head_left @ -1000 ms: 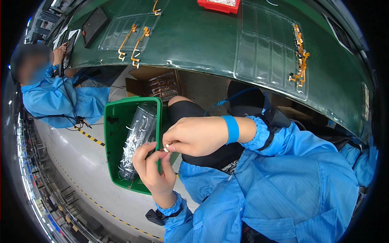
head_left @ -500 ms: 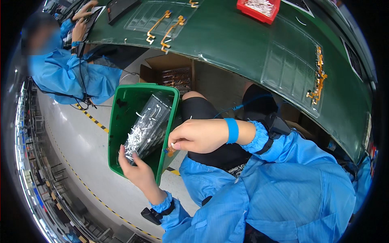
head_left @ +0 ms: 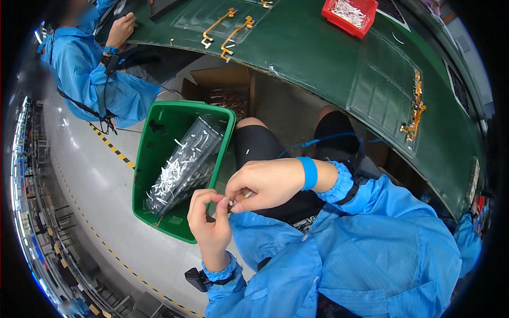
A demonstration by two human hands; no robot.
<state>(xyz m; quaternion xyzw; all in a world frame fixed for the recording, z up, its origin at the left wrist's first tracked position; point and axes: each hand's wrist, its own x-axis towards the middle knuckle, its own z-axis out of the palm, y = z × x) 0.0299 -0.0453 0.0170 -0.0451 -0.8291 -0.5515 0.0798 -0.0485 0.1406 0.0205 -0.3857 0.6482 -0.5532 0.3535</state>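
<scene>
My right hand has its fingers closed in a pinch in front of my lap, beside the green bin. Against its fingertips my left hand pinches too, thumb and index finger together. Between them shows only a tiny white and brownish bit; an orange flex cable stuck out of the right hand earlier, and most of it is now hidden. Inside the bin, clear plastic trays lie tilted, with many small white strips scattered over them. One more white bit rests on my dark-clad thigh.
On the green table are orange flex cables on clear trays, more flex cables at the right, and a red box of white strips. A cardboard box stands underneath. A co-worker in blue sits at the left.
My left hand has come away from the bin's near edge, moved right and met my right hand in a pinch. The orange piece at my right fingertips is now mostly covered.
</scene>
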